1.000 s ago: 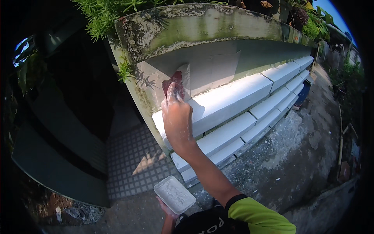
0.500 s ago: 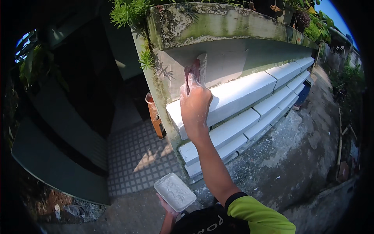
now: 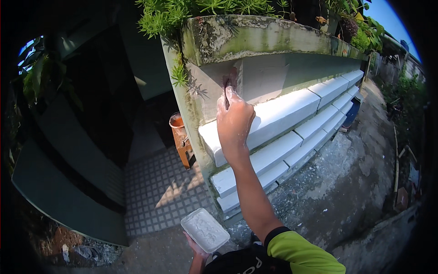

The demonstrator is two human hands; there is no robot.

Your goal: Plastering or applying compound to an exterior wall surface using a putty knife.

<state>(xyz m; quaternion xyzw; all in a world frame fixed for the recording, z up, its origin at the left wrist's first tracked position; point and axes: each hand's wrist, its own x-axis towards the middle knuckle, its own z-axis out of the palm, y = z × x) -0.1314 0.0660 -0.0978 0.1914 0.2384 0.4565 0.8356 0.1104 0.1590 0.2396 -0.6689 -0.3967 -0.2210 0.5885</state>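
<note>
My right hand (image 3: 235,121), spotted with white, is closed around a putty knife (image 3: 233,76) with a dark reddish handle. The knife is up against the smooth grey wall panel (image 3: 267,77) below the mossy ledge; my fingers partly hide it, and I cannot make out its blade edge clearly. Low in the view, my left hand (image 3: 195,247) grips a shallow white rectangular tray (image 3: 195,237) from its near left side. White paste (image 3: 205,229) with a lumpy surface covers the tray's bottom.
White stepped blocks (image 3: 273,114) jut out below the panel. Overhead, a weathered concrete ledge (image 3: 269,39) carries green plants (image 3: 159,18). An orange-brown stool (image 3: 181,148) with a bucket (image 3: 176,120) stands left of the wall corner, by the checkered tiles (image 3: 157,182). A rough concrete path (image 3: 337,169) runs right.
The view has tilted up a little, so the wall sits lower in it. Against the panel, my right hand and the putty knife have shifted slightly upward. My left hand still grips the tray.
</note>
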